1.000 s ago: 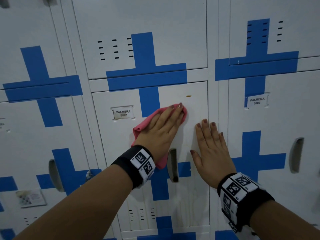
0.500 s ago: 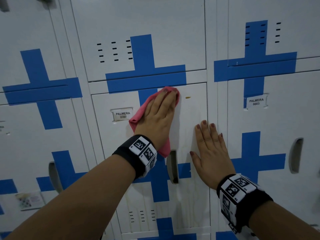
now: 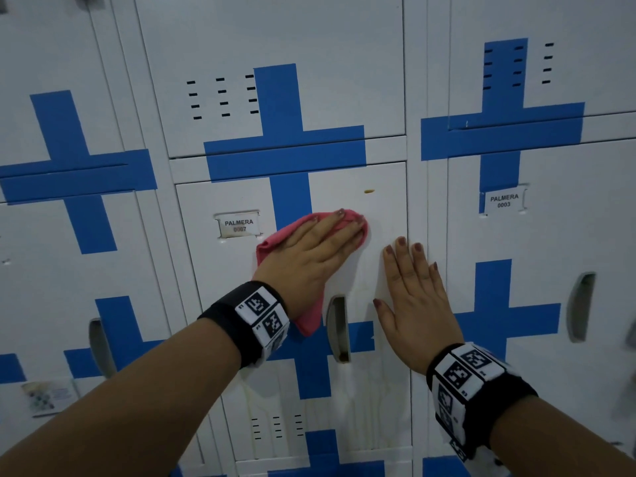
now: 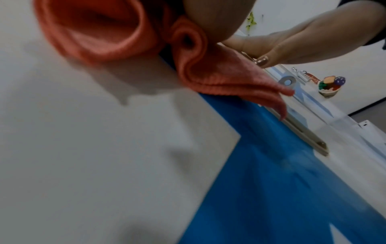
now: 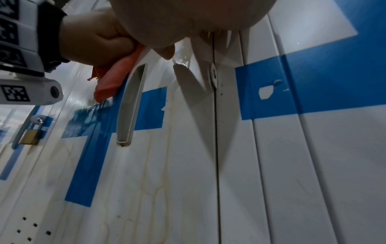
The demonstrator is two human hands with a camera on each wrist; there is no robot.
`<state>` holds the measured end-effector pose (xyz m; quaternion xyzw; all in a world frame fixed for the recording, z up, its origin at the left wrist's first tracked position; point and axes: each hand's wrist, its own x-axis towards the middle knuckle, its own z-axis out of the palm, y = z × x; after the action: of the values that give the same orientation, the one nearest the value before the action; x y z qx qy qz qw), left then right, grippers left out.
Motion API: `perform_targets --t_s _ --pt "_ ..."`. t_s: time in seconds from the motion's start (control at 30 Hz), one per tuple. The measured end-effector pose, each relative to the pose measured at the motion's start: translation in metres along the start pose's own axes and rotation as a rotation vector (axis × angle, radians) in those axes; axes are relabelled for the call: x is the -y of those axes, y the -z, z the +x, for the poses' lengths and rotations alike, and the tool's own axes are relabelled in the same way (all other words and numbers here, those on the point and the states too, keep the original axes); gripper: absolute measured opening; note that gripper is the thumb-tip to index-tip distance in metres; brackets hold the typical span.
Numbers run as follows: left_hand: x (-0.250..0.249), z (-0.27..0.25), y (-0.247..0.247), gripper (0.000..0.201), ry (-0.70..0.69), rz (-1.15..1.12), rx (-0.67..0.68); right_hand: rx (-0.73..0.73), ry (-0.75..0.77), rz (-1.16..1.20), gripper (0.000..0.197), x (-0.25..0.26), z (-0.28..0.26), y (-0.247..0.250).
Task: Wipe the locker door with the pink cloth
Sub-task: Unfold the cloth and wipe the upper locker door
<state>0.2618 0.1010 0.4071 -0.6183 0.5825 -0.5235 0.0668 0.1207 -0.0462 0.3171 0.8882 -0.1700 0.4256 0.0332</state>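
The white locker door [image 3: 382, 215] labelled PALMERA 0007 carries a blue cross. My left hand [image 3: 316, 256] lies flat with straight fingers on the pink cloth [image 3: 275, 241], pressing it against the door's upper middle. The cloth's lower corner [image 3: 309, 323] hangs beside the recessed handle [image 3: 339, 327]. In the left wrist view the cloth [image 4: 117, 38] bunches in folds against the door [image 4: 83, 148]. My right hand [image 3: 413, 297] rests flat and empty on the door's right edge, fingers straight. A small orange stain [image 3: 369, 191] sits above the cloth. In the right wrist view the cloth [image 5: 108, 85] hangs by the handle [image 5: 131, 105].
More white lockers with blue crosses surround the door; the one to the right is labelled PALMERA 0003 [image 3: 504, 200]. A brass padlock [image 5: 29, 135] hangs on the locker to the left. Yellowish drip streaks [image 5: 158, 173] run down the door's lower half.
My left hand slid the cloth up toward the door's top edge, then back down and to the right. The right hand stayed put on the door's right edge.
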Motion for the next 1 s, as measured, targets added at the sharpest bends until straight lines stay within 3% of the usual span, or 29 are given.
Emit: perform_targets --t_s 0.27,0.47,0.57,0.7,0.9,1.0 --pt "-0.001 0.025 0.018 0.077 0.354 -0.181 0.028 0.000 -0.003 0.003 0.070 0.001 0.000 0.000" --pt "-0.010 0.036 0.019 0.078 0.413 -0.164 0.028 -0.010 -0.008 0.003 0.071 0.002 0.000 -0.002" --pt "-0.013 0.039 0.023 0.077 0.361 -0.158 0.034 -0.015 -0.009 -0.001 0.072 0.003 0.000 -0.003" --pt "-0.016 0.040 0.019 0.074 0.195 -0.106 0.098 -0.017 -0.008 -0.004 0.071 0.002 0.000 -0.003" --pt "-0.012 0.022 0.006 0.074 -0.071 -0.021 0.036 -0.010 -0.008 0.005 0.070 0.002 0.000 -0.001" --pt "-0.009 0.011 0.003 0.077 -0.062 -0.028 0.033 -0.002 -0.003 0.001 0.071 0.001 -0.001 0.000"
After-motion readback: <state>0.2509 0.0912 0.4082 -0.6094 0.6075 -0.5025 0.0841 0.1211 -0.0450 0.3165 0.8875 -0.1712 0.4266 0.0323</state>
